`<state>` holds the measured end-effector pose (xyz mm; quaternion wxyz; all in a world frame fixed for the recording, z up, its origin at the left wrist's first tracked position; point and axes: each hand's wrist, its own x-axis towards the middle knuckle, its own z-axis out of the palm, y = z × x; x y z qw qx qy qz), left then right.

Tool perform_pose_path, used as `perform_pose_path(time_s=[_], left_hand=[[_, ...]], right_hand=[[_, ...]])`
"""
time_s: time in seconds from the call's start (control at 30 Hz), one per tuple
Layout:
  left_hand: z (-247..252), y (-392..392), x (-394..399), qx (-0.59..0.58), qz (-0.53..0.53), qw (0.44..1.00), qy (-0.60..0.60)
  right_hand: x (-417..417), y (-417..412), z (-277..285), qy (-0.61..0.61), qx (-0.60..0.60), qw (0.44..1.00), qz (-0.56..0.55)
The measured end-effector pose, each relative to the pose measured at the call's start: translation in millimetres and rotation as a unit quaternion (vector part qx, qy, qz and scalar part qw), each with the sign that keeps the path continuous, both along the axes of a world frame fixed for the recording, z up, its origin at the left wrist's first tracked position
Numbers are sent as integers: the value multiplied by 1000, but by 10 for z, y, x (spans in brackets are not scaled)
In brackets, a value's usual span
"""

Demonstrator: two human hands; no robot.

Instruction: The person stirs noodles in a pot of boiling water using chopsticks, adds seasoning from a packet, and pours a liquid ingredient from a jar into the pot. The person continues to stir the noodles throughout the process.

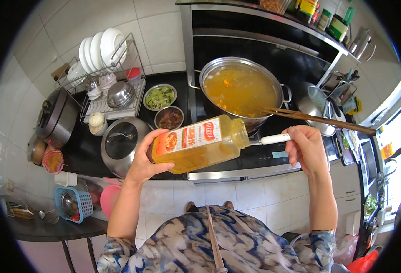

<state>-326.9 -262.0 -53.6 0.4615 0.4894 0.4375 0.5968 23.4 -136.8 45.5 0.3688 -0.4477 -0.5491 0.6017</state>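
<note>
My left hand [145, 162] grips a clear plastic jar [200, 145] of yellow powder, tipped on its side with its uncapped mouth to the right. The label bears writing. Between the fingers of my right hand [306, 145] is the white handle of a metal spoon [274, 139]. Its metal end reaches the jar's mouth, and the bowl cannot be made out. Just beyond both hands, a large steel pot [287, 94] on the cooktop holds yellow liquid [241, 88] with orange-yellow clumps. A long wooden utensil [323, 121], split at its tip, lies across the pot's right rim.
Left of the pot are a bowl of chopped greens [160, 97], a bowl of dark chopped food [169, 119] and a lidded steel pot [120, 140]. Behind them stands a dish rack [137, 54]. A steel lid [309, 99] is at the right; a condiment shelf [289, 17] hangs above.
</note>
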Motion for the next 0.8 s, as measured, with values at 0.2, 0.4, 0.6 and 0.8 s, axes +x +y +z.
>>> perform_pose_path(time_s=[0.2,0.4,0.6,0.8], left_hand=[[-165,15,-25,-6,14,1000,-20],[-219,18,-74,-7,24,1000,-12],[-340,-39,-161,-10,54,998,-40],[-472,-287,-330,-19,104,991,-85]], right_hand=[[14,178,-36,-9,2,1000,-16],[77,314,-56,1,3,1000,-16],[155,467,-30,14,26,998,-50],[-244,653,-46,-50,140,981,-123]])
